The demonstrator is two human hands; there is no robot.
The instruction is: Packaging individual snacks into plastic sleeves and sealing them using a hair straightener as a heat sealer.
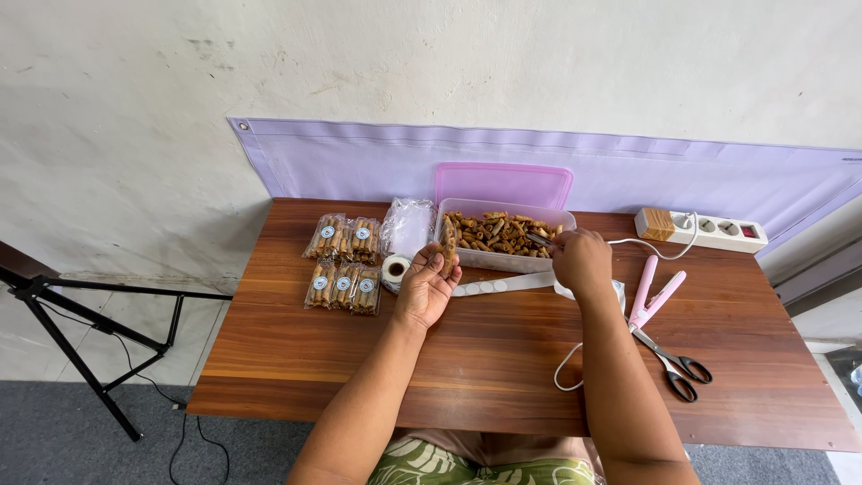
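Over a brown wooden desk [503, 359], a person's right hand [582, 262] reaches into a clear rectangular plastic tub [503, 260] of golden-brown rolled snack sticks [498, 232], its fingers [564, 250] pinched around slim metal tongs [541, 240] whose tips point left into the pile. Just to the left, the left hand [427, 287] is raised palm-up beside the tub's near corner, fingers half curled round a small bunch of sticks [447, 250] standing roughly upright. The pile lies ahead and slightly left of the tongs, nearer the right hand. Sealed clear packets of the snack [345, 262] rest further left; a pink heat sealer [651, 292] and black-handled scissors [673, 364] sit to the right.
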